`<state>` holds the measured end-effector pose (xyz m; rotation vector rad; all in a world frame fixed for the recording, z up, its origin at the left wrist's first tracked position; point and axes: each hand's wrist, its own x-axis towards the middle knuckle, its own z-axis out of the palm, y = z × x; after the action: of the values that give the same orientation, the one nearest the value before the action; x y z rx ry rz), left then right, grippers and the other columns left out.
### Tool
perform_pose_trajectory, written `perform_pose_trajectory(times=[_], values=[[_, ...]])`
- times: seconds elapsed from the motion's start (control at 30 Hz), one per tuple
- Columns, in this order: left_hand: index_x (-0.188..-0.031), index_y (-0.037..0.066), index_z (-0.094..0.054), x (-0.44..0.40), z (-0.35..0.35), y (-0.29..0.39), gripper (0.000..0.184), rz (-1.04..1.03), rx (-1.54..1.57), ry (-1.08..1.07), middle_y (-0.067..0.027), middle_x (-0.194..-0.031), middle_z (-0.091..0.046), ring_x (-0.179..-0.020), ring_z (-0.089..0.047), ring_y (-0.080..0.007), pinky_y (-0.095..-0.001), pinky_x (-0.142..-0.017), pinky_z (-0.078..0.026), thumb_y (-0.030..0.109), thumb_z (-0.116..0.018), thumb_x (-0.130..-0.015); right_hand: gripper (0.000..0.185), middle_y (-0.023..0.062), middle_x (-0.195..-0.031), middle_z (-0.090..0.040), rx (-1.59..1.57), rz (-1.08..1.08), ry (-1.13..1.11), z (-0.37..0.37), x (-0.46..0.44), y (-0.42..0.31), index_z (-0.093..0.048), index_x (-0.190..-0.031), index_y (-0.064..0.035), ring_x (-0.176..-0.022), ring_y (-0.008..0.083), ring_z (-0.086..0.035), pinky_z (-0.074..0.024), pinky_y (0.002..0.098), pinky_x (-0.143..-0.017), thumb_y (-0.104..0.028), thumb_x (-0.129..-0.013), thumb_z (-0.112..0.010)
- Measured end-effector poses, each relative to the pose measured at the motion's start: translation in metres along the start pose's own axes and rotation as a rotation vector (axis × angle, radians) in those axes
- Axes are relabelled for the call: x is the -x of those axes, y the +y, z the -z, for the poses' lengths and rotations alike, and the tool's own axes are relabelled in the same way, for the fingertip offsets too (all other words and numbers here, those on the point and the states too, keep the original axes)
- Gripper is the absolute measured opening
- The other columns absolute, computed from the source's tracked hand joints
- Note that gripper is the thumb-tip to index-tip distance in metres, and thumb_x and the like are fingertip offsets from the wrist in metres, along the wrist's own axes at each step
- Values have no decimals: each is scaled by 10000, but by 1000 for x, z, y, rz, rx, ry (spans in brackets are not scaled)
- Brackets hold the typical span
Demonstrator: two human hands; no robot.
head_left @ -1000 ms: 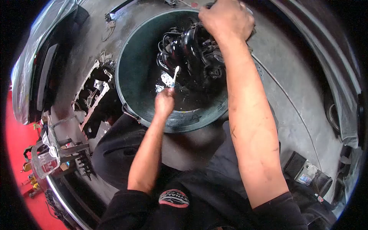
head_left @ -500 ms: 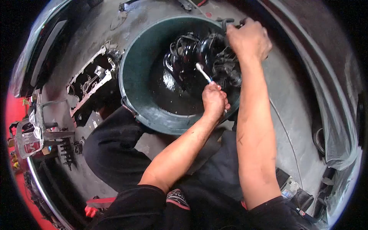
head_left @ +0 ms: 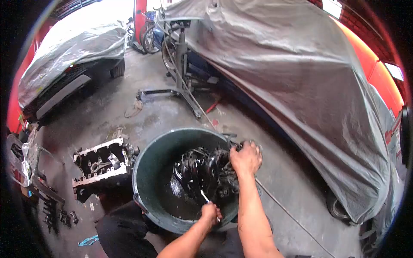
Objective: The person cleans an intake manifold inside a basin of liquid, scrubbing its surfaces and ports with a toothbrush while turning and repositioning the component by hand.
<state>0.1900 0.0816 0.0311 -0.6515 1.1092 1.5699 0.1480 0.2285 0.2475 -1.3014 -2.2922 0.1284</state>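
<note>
A black, wet engine part [head_left: 200, 167] with curved glossy tubes, which looks like an intake manifold, leans inside a round dark green tub [head_left: 142, 159]. Dark liquid lies in the bottom of the tub. My right hand [head_left: 246, 158] is curled over the part's upper end at the tub's right rim; its fingertips are partly hidden. In my left hand [head_left: 211, 213] is a slim brush [head_left: 204, 196] with a white head and a blue-and-white handle. The fist is closed round the handle, and the brush head points at the lower side of the curved tubes.
An engine block [head_left: 101, 165] lies on the floor left of the tub. Beyond it stand a grey wheeled jack [head_left: 180, 64] and covered cars, one under a grey sheet [head_left: 292, 73]. A hose [head_left: 288, 210] crosses the floor at right. A blue object [head_left: 88, 241] lies near my knee.
The head view has tilted up, so the tub and both hands sit lower and more of the garage shows. Both hands keep their holds on the brush and the manifold.
</note>
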Motion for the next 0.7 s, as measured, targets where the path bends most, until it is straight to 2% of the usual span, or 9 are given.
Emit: perform_pose_trajectory(times=[0.03, 0.13, 0.23, 0.33, 0.37, 0.47, 0.63, 0.67, 0.7], values=[[-778, 132, -427, 4, 1, -3, 349, -8, 43, -5, -32, -538, -378, -398, -360, -199, -351, -376, -314, 381, -370, -1017, 412, 177, -1176, -628, 1, -4, -10, 2, -2, -2, -689, -1040, -21, -1149, 323, -562, -418, 444, -1007, -340, -782, -646], [-813, 143, -454, 46, -35, 25, 288, -337, -50, -121, -27, -515, -379, -380, -362, -197, -359, -366, -311, 346, -395, -1009, 422, 175, -1189, -625, 22, 1, -35, 6, 2, -4, -688, -1045, -21, -1161, 321, -557, -413, 445, -1020, -346, -778, -653], [-739, 137, -437, 9, -27, 23, 373, -291, -23, -129, -29, -509, -370, -371, -345, -206, -371, -364, -296, 391, -389, -1008, 433, 177, -1207, -618, -6, 11, -54, 6, 3, -2, -686, -1059, -22, -1173, 322, -550, -409, 449, -1026, -348, -775, -663], [-709, 138, -436, -23, 22, -5, 422, 15, -13, -56, -33, -512, -381, -384, -330, -210, -393, -381, -294, 450, -407, -992, 442, 182, -1220, -612, -4, 6, -35, 8, -2, -6, -683, -1070, -22, -1178, 325, -549, -408, 453, -1029, -350, -773, -671], [-728, 119, -431, -7, 24, -7, 398, 13, 1, -72, -56, -541, -391, -427, -363, -227, -391, -401, -312, 386, -372, -1018, 442, 184, -1220, -612, 9, 0, -40, 4, 2, -4, -683, -1070, -22, -1176, 327, -550, -408, 454, -1029, -348, -772, -672], [-777, 128, -460, 38, -13, 15, 365, -394, -140, -99, -13, -554, -410, -430, -374, -183, -366, -392, -323, 400, -399, -1012, 439, 181, -1202, -614, 5, 7, -54, 4, 5, -5, -680, -1068, -22, -1167, 327, -553, -408, 457, -1028, -346, -772, -674], [-749, 127, -429, 11, -1, 7, 375, -247, -145, -62, -29, -560, -387, -431, -360, -190, -351, -404, -330, 393, -385, -1010, 402, 183, -1171, -619, -10, 19, -14, 4, 2, -2, -681, -1024, -25, -1137, 333, -563, -420, 460, -1006, -336, -769, -674], [-720, 132, -406, -16, 23, -3, 390, 39, -112, -49, -43, -553, -371, -429, -350, -200, -359, -406, -336, 390, -383, -1012, 400, 182, -1169, -620, -12, 15, -9, 2, 1, -2, -681, -1025, -26, -1135, 333, -564, -421, 459, -1006, -334, -770, -672], [-764, 125, -487, -35, 49, -18, 361, 44, -61, -110, -39, -529, -437, -384, -395, -212, -394, -356, -313, 398, -449, -997, 398, 180, -1166, -620, -14, 7, -6, 1, -2, -1, -680, -1026, -28, -1133, 334, -565, -421, 459, -1006, -332, -770, -671]])
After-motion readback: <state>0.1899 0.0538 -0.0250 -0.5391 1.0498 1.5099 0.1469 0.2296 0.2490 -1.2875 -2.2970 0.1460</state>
